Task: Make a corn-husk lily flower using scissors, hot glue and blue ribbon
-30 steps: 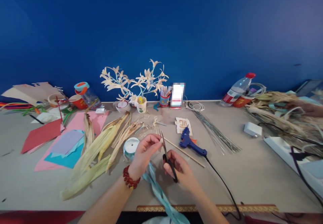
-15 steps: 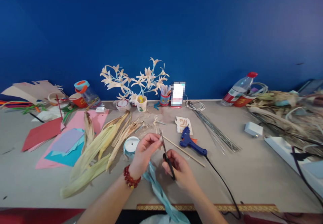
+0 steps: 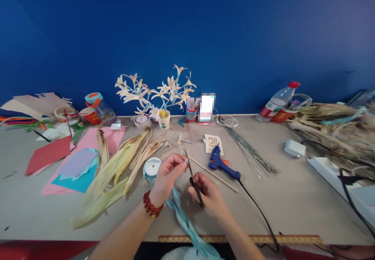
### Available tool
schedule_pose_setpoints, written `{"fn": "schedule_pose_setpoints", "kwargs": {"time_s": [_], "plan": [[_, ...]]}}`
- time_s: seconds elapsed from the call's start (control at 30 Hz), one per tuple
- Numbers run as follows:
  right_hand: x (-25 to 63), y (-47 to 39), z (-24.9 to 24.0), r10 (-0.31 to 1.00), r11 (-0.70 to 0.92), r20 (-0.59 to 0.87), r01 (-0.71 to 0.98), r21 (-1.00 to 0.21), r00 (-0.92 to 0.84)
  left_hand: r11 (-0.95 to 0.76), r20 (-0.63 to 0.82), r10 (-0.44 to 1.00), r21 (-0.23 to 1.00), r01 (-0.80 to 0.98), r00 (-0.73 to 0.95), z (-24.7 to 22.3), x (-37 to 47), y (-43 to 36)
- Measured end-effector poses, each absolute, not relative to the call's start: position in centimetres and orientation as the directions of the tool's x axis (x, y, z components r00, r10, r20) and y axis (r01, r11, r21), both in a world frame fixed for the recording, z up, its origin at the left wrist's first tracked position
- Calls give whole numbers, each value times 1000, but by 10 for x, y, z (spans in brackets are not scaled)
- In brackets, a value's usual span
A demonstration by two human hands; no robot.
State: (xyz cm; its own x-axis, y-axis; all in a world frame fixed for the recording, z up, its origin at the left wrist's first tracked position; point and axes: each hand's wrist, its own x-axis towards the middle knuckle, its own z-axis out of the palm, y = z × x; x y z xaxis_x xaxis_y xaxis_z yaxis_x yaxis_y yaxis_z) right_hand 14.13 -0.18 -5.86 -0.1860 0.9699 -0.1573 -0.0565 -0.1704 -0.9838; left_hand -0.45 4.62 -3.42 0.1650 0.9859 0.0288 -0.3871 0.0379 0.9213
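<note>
My right hand [image 3: 207, 194] is closed around the handles of black-handled scissors [image 3: 192, 178], whose blades point up and away. The blades reach beside the fingertips of my left hand [image 3: 169, 174]. Pinched in those fingers is a small pale piece of corn husk [image 3: 186, 162], mostly hidden by the fingertips. Light blue ribbon [image 3: 186, 223] trails below my left hand toward the table's near edge. Just left of that hand lies a white ribbon spool [image 3: 152, 167]. A thin wooden stick [image 3: 216, 175] rests on the table beyond the scissors.
To the right lies a blue glue gun [image 3: 222, 164] with its black cord, near metal wires [image 3: 252, 150]. Dried corn husks [image 3: 117, 174] and coloured paper [image 3: 76, 164] cover the left. Husk flowers in a white cup [image 3: 163, 120] stand behind. A power strip [image 3: 331, 178] sits far right.
Both hands and the scissors stay almost in place. The view has shifted very slightly.
</note>
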Motion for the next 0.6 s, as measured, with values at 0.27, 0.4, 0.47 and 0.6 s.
{"fn": "schedule_pose_setpoints", "kwargs": {"time_s": [0.27, 0.4, 0.47, 0.6], "plan": [[140, -3, -60, 971, -168, -151, -78, -983, -186, 46, 24, 985, 919, -393, 173, -33, -4, 45], [140, -3, -58, 970, -180, -161, -94, -979, -180, 57, 12, 986, 917, -394, 168, -32, -4, 45], [140, -3, -56, 970, -179, -161, -92, -980, -180, 57, 14, 985, 916, -398, 175, -31, -4, 45], [141, -2, -52, 967, -181, -158, -104, -978, -199, 63, 15, 981, 919, -388, 193, -31, -5, 46]]}}
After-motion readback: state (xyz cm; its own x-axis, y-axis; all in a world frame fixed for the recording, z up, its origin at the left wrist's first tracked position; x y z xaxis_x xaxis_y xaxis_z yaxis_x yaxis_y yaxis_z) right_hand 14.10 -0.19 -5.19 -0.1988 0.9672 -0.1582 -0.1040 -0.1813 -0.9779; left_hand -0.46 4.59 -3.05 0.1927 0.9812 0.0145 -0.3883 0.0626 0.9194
